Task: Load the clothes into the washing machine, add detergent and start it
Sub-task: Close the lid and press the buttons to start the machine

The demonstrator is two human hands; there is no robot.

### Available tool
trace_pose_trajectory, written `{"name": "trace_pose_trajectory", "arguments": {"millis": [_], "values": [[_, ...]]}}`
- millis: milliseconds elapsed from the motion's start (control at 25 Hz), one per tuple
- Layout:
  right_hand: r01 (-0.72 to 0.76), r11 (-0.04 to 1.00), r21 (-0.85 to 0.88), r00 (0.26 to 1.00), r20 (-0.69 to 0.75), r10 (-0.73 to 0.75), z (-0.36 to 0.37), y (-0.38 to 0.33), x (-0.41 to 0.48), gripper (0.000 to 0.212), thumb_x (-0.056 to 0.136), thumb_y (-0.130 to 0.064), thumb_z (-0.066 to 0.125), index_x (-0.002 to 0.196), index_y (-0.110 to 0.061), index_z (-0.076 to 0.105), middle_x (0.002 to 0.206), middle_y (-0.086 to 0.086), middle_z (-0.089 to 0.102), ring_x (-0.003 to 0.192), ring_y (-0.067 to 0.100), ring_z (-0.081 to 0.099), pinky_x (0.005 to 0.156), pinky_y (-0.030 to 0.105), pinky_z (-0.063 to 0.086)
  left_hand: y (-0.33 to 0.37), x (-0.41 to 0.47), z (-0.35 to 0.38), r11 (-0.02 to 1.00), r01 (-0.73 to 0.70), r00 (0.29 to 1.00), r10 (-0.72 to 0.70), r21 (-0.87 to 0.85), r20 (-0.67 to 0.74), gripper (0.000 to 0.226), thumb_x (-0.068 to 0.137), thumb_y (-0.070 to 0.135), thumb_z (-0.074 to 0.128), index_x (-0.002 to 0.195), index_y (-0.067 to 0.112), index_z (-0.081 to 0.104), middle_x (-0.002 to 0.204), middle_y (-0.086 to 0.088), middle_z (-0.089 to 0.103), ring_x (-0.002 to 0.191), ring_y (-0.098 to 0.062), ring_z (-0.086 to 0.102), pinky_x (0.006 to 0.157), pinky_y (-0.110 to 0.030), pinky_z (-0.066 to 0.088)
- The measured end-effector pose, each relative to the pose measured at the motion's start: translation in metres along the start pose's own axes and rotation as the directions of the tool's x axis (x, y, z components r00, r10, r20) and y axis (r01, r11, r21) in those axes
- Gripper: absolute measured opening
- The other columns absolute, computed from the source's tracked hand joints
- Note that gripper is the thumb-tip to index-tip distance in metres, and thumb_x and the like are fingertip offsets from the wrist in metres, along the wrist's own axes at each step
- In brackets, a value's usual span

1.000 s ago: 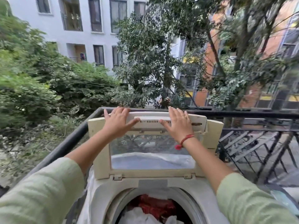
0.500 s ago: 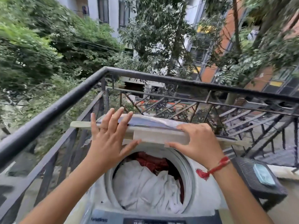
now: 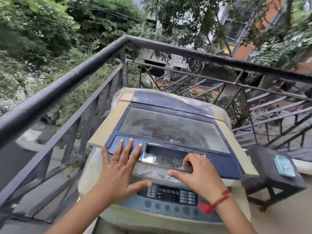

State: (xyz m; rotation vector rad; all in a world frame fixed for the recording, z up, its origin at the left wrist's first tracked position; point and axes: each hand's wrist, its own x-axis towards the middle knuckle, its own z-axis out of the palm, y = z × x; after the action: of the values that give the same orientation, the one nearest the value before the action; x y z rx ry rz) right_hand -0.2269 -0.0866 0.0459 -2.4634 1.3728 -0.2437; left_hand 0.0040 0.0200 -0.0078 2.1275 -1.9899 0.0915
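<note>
Your washer is a beige top-loader wrapped in clear plastic, standing in the corner just inside the railing. Its lid, a dark blue frame round a dusty clear window, lies down nearly flat over the tub. The grey control panel runs along the front edge, nearest you.

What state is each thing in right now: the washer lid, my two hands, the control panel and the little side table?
Lid: down flat, closed.
Left hand: open, straight fingers pressing on the lid's front edge.
Right hand: fingers curled into the lid's handle recess, gripping it.
Control panel: uncovered, no lit display visible.
Side table: upright, with a pale blue object lying on top.
</note>
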Motion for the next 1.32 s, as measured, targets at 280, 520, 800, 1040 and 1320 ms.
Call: {"name": "trace_pose_trajectory", "arguments": {"millis": [280, 520, 800, 1040, 1320], "values": [[-0.001, 0.998, -0.066, 1.0, 0.007, 0.001, 0.048, 0.011, -0.015, 0.072, 0.059, -0.092, 0.027, 0.077, -0.025, 0.044, 0.077, -0.011, 0.048, 0.079, 0.013, 0.044, 0.071, 0.029, 0.036, -0.003, -0.021, 0.03, 1.0, -0.002, 0.987, 0.003, -0.004, 0.162, 0.102, 0.072, 0.089, 0.023, 0.151, 0.026, 0.012, 0.159, -0.003, 0.008, 0.146, -0.03, 0.008, 0.109, -0.066, -0.001], [0.003, 0.995, -0.101, 1.0, -0.001, -0.003, 0.072, 0.019, -0.019, 0.068, 0.063, -0.09, 0.025, 0.077, -0.025, 0.041, 0.078, -0.009, 0.045, 0.079, 0.014, 0.042, 0.07, 0.028, 0.032, -0.011, -0.028, 0.043, 0.998, -0.061, 0.979, 0.057, 0.014, 0.196, 0.105, 0.07, 0.09, 0.025, 0.151, 0.026, 0.004, 0.159, -0.003, 0.001, 0.146, -0.032, 0.001, 0.111, -0.059, -0.009], [-0.017, 0.993, -0.113, 0.996, 0.086, 0.027, 0.088, 0.024, -0.041, 0.099, 0.07, -0.084, 0.025, 0.14, -0.015, 0.031, 0.146, 0.004, 0.035, 0.139, 0.023, 0.025, 0.115, 0.034, 0.019, -0.014, -0.028, 0.046, 0.995, -0.092, 0.966, 0.084, 0.023, 0.247, 0.111, 0.066, 0.093, 0.021, 0.148, 0.027, -0.014, 0.157, -0.004, -0.018, 0.144, -0.026, -0.021, 0.117, -0.043, -0.014], [-0.132, 0.982, -0.139, 0.983, 0.111, 0.148, 0.09, 0.022, -0.074, 0.111, 0.065, -0.088, 0.009, 0.147, -0.018, -0.017, 0.155, 0.0, -0.022, 0.144, 0.016, -0.018, 0.112, 0.038, -0.018, -0.012, -0.029, 0.041, 0.986, -0.166, 0.953, 0.152, 0.033, 0.264, 0.12, 0.063, 0.095, 0.022, 0.15, 0.018, -0.01, 0.157, -0.009, -0.016, 0.146, -0.026, -0.015, 0.118, -0.039, -0.012], [-0.191, 0.962, -0.193, 0.95, 0.208, 0.231, 0.082, 0.008, -0.066, 0.124, 0.062, -0.092, 0.026, 0.148, -0.01, -0.011, 0.158, 0.007, -0.013, 0.146, 0.022, -0.009, 0.116, 0.043, -0.009, -0.014, -0.029, 0.038, 0.957, -0.286, 0.915, 0.255, 0.057, 0.312, 0.135, 0.053, 0.098, 0.036, 0.151, 0.01, 0.005, 0.157, -0.015, 0.001, 0.145, -0.035, 0.001, 0.117, -0.041, -0.002]]}}
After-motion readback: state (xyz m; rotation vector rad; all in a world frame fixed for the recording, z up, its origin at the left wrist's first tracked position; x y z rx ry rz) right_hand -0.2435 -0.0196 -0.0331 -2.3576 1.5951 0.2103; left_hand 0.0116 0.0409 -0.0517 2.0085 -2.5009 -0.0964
